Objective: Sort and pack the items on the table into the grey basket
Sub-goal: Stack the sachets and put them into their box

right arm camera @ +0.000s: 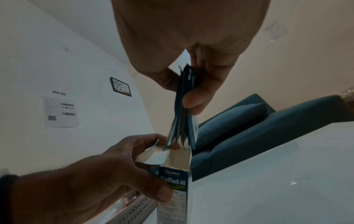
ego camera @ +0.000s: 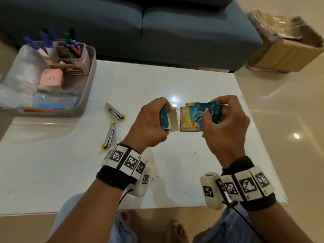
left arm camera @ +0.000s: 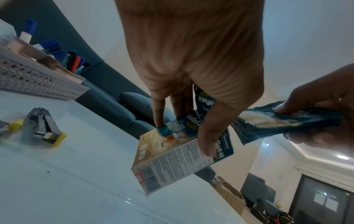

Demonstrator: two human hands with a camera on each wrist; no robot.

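My left hand [ego camera: 154,118] grips a small Koflet-H carton [ego camera: 169,121] above the middle of the white table [ego camera: 175,79], its open end facing right. In the left wrist view the carton [left arm camera: 172,160] shows its printed back, and the right wrist view looks at the carton [right arm camera: 176,180] with its flaps open. My right hand [ego camera: 222,120] pinches a stack of blue and orange sachets [ego camera: 198,116], their left edge at the carton's mouth. The sachets [right arm camera: 184,118] touch the opening. The grey basket [ego camera: 87,88] stands at the table's far left.
Two metal staplers [ego camera: 114,111] [ego camera: 109,136] with yellow ends lie left of my hands. The basket holds a marker organiser [ego camera: 73,55], a pink case [ego camera: 51,78] and plastic bags. A blue sofa [ego camera: 140,23] runs behind the table; a cardboard box [ego camera: 287,50] sits on the floor at right.
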